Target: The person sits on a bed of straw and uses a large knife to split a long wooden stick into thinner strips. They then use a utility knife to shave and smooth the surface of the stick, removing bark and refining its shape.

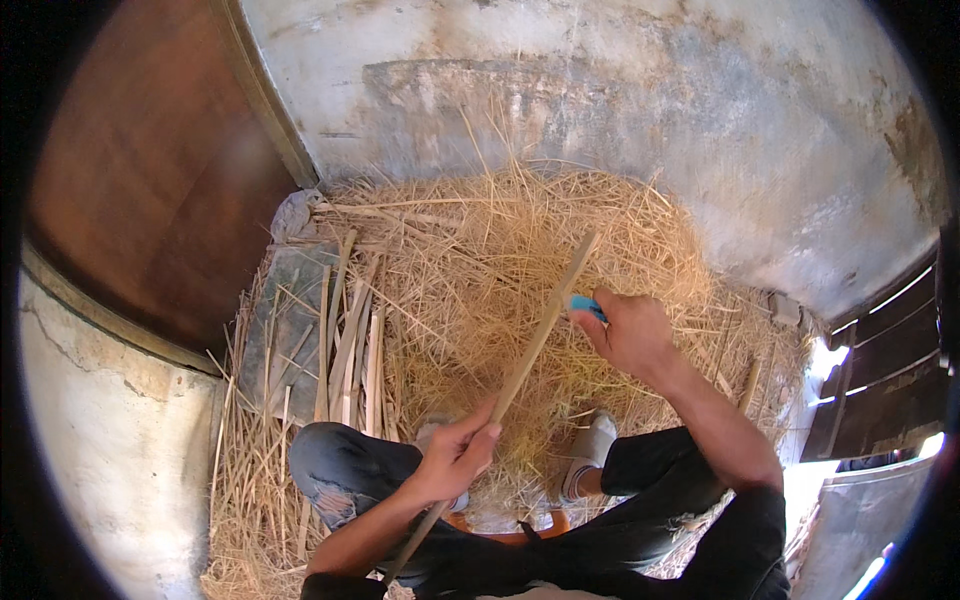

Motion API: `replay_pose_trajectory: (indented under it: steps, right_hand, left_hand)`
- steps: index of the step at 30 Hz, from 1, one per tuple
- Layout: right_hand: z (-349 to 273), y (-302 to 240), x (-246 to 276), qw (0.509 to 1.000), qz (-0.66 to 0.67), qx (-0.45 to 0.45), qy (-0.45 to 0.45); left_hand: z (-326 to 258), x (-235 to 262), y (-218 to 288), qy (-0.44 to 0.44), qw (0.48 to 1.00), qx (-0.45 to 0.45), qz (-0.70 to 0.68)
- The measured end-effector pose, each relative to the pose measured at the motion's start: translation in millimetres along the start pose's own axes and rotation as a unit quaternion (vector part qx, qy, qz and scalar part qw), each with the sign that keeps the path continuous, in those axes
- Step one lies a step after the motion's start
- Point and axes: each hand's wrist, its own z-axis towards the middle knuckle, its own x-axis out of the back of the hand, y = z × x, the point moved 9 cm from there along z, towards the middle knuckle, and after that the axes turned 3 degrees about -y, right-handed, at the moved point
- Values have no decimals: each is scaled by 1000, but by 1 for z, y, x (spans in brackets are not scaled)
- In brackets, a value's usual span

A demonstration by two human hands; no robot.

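Note:
A long, pale bamboo or wooden strip (535, 355) slants across the middle, its lower end passing under my left forearm toward my lap. My left hand (455, 455) is closed around it at about mid-length, over my knees. My right hand (632, 332) is closed on a small blue tool (587, 305), which sits against or right beside the strip near its upper end. Only the blue part shows plainly; whether it has a blade cannot be made out. Fine yellowish shavings (500, 345) lie on the ground below the strip.
Several split strips (350, 350) lie beside a grey slab (295, 320) at the left. A thick layer of shavings reaches the stained wall (600, 110) at the back. A brown door panel (150, 180) stands at the left, dark slats (885, 360) at the right. My shoes rest among the shavings.

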Motion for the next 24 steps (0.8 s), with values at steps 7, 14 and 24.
replay_pose_trajectory:
  steps: [7,14,24]
  right_hand:
    - [-22,-39,-17,997,-13,75,-12]
    - [5,10,25,998,-1,1,69]
    - [12,160,85,938,204,-158,230]
  left_hand:
    - [6,3,-12,7,998,0,-61]
    - [1,-7,-2,-11,996,5,-86]
    - [-7,-15,-7,-50,999,-6,-19]
